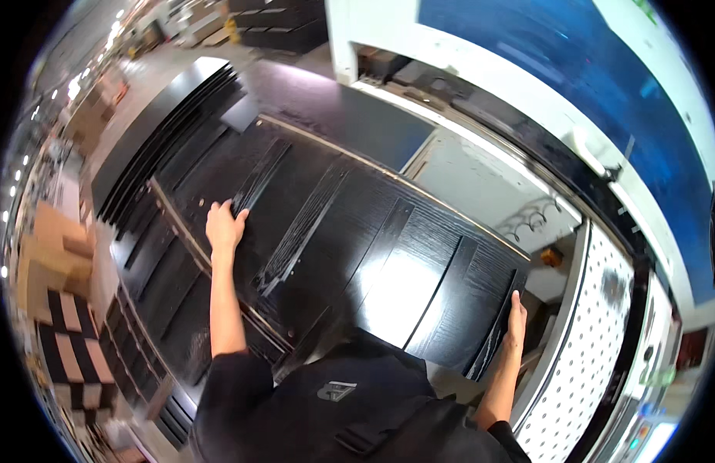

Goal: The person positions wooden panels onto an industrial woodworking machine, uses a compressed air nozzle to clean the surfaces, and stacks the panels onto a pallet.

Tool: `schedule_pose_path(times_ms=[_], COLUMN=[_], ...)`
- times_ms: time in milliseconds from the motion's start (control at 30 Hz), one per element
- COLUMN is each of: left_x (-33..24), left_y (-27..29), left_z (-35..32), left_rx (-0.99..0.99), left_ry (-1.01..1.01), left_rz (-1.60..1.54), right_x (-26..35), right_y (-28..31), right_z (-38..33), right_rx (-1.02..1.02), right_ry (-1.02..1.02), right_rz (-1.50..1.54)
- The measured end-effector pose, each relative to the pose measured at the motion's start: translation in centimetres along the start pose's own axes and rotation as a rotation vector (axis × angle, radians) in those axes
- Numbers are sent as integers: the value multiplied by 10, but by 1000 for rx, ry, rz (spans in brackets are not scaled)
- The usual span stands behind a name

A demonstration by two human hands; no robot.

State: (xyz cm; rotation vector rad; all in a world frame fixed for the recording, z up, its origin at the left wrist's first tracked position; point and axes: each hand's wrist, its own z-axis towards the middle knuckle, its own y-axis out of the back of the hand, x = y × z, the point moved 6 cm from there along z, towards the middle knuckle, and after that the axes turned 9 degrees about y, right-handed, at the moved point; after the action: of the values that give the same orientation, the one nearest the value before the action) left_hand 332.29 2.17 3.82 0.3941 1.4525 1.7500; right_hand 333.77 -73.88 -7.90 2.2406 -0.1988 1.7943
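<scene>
A broad black wood-grain surface (373,208) with a pale far edge spreads before me, with several narrow black strips lying slantwise across it. My left hand (225,225) is at the near end of one black strip (261,176), its thumb on one side and its fingers on the other. At the right end, my right hand (516,318) closes along the outer edge of another black strip (495,333), which has pale marks; most of its fingers are hidden. Between the hands lies a ridged black strip (307,224).
A stack of black boards (168,135) stands at the far left. Beyond the surface is a large white machine (481,58) with a blue panel. A white dotted bed (585,347) is at the right. Cardboard boxes (60,258) stand left on the floor.
</scene>
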Motion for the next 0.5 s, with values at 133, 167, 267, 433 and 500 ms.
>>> schedule_pose_path(times_ms=[133, 167, 267, 433, 500], left_x=[-14, -10, -69, -167, -213], left_y=[-5, -1, -18, -50, -47], left_z=[-13, -21, -37, -80, -99], left_rx=[-13, -32, -23, 59, 121], left_ry=[-128, -158, -332, -421, -448], left_rz=[-58, -47, -113, -131, -173], right_x=[-36, -33, -35, -4, 6], right_y=[37, 39, 107, 205, 232], right_z=[-8, -7, -19, -109, -154], right_rx=[-301, -234, -400, -683, -781], right_ry=[112, 94, 117, -2, -85], right_rz=[-129, -76, -186, -261, -239])
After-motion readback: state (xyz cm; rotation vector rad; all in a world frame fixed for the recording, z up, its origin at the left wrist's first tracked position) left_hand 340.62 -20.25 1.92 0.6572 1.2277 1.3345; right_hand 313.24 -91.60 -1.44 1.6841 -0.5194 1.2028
